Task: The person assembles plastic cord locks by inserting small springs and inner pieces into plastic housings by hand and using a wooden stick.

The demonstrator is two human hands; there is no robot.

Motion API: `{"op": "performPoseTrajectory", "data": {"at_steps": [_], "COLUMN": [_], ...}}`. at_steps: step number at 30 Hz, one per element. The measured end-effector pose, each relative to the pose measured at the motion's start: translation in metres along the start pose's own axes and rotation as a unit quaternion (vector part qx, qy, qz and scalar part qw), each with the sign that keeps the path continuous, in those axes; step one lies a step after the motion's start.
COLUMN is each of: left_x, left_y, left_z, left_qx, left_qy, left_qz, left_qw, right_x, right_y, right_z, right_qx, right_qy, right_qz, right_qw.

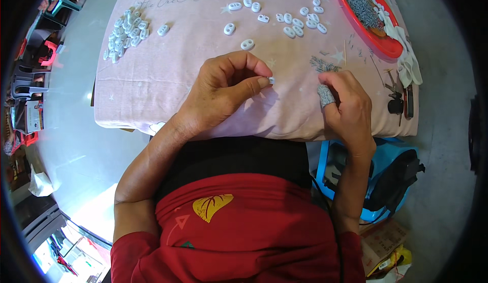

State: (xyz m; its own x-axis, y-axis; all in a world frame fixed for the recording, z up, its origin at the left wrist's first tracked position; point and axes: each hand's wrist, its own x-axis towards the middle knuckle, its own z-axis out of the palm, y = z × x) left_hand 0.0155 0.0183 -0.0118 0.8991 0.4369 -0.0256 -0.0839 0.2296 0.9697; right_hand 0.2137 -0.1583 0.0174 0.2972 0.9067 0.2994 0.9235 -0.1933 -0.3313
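Between thumb and forefinger, my left hand (223, 87) pinches a small white plastic piece (272, 81) over the near part of the table. Most of that piece is hidden by the fingertips. My right hand (348, 102) is curled just in front of a small heap of grey screws (325, 64), a grey wrap (326, 95) around its thumb. Whatever its fingertips hold is too small to make out. Beyond my left hand lies a loose white oval piece with two holes (247, 44); several more like it are scattered farther back.
A pile of white pieces (124, 33) sits at the left on the pink tablecloth (178, 59). At the right are a red tray (376, 43) of screws, white gloves (408, 59), keys (394, 87) and thin sticks. A blue container with a black bag (396, 176) stands below the table's right edge.
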Motion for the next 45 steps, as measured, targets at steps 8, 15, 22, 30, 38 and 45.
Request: {"op": "performPoseTrajectory", "data": {"at_steps": [8,15,22,30,38,45], "left_x": [-0.006,-0.006,-0.01,-0.007,-0.009,-0.008], "left_y": [-0.001,-0.002,-0.006,-0.009,-0.002,0.0], "left_z": [0.005,0.005,0.008,0.008,0.009,0.009], "left_qx": [0.082,0.052,0.159,0.156,0.19,0.178], "left_qy": [-0.005,0.01,0.003,0.007,-0.02,-0.014], "left_qz": [-0.002,-0.007,0.023,0.045,0.001,-0.006], "left_qw": [0.997,0.999,0.987,0.987,0.982,0.984], "right_x": [-0.002,-0.006,-0.01,-0.012,-0.016,-0.019], "right_y": [-0.004,0.005,0.0,0.01,0.019,0.023], "right_z": [0.003,0.002,-0.003,-0.009,-0.005,-0.008], "right_qx": [0.004,0.018,0.019,0.151,0.149,0.243], "right_qy": [-0.008,0.007,-0.013,-0.013,-0.012,0.018], "right_qz": [-0.008,-0.01,-0.029,0.074,0.058,0.163], "right_qw": [1.0,1.0,0.999,0.986,0.987,0.956]}}
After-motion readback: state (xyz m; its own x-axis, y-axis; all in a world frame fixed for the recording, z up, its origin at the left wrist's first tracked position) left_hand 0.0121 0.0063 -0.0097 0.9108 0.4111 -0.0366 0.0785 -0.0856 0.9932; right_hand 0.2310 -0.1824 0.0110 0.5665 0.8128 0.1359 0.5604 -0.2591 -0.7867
